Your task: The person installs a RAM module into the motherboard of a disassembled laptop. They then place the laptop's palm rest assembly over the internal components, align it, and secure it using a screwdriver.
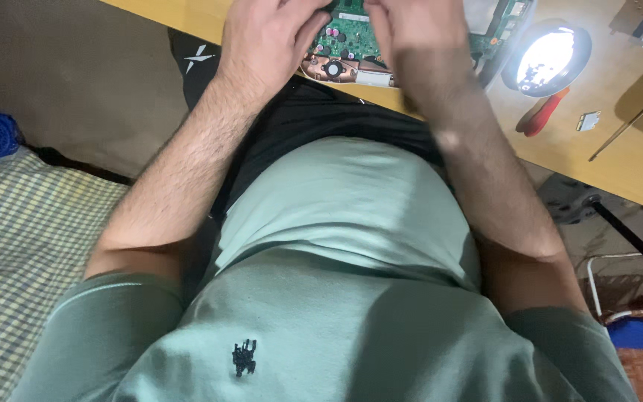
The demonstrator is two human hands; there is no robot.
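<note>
Pale green cotton shirt fills the foreground. Beyond, left hand and right hand rest on a green circuit board at the wooden desk edge; grips unclear. Seemingly mid-disassembly, needing fine fingertip work.

Wooden desk, pale yellow-brown top, runs diagonally across upper frame. Small round lamp lit on it, glare strong. Grey-brown floor at left. Checked yellow-grey cloth lower left. White metal frame at lower right.
</note>
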